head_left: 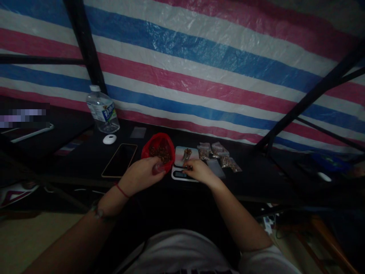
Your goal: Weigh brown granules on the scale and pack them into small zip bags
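Observation:
A red plastic bag [146, 149] stands with its mouth open, with brown dried bits [163, 153] inside. My left hand [144, 170] is at its near rim, closed around a small see-through piece [158, 168] that looks like a clear cup. To the right lies a white digital scale [174, 176] with a dark display. A small clear container [186, 154] with brown bits rests on its plate. My right hand [199, 171] is over the scale's near right part, fingertips pinched together near the container; what they hold, if anything, is too small to make out.
Several small zip bags of brown bits [225, 161] lie right of the scale, beside a flat clear bag [216, 168]. Leftward are a phone [119, 160], a white oval case [109, 139], a water bottle [102, 110] and another flat bag [138, 132]. Dark frame bars [85, 42] flank the striped sheet.

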{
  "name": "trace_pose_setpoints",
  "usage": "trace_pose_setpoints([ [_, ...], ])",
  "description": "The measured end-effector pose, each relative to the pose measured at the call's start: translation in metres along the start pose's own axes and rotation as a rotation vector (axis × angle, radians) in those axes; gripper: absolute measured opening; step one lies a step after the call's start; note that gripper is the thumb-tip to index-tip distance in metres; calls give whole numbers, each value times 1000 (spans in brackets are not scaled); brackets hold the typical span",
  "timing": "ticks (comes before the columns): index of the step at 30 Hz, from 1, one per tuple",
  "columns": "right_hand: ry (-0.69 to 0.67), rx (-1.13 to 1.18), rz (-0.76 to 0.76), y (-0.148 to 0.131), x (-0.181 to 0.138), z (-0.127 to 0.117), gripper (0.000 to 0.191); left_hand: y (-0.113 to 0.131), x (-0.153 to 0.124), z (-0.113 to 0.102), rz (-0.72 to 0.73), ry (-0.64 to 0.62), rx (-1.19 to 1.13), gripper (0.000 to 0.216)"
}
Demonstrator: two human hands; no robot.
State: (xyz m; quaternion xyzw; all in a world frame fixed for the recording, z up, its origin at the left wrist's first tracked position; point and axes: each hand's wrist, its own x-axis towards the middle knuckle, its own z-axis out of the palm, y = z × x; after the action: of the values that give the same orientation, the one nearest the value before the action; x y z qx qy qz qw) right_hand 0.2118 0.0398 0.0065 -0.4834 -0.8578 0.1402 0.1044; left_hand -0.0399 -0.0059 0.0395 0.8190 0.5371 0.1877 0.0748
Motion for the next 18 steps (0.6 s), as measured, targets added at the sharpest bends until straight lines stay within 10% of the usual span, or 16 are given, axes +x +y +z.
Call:
trace_pose_setpoints([
  [7, -26, -150, 5, -16, -6, 2, 17, 1, 1, 3, 22, -42, -1, 24],
  [14, 362, -73, 48, 8, 8, -39, 18, -1, 1, 1, 27, -39, 0, 23],
  [18, 319, -149, 72, 21, 25, -53, 19, -1, 1, -2, 10, -57, -7, 25],
])
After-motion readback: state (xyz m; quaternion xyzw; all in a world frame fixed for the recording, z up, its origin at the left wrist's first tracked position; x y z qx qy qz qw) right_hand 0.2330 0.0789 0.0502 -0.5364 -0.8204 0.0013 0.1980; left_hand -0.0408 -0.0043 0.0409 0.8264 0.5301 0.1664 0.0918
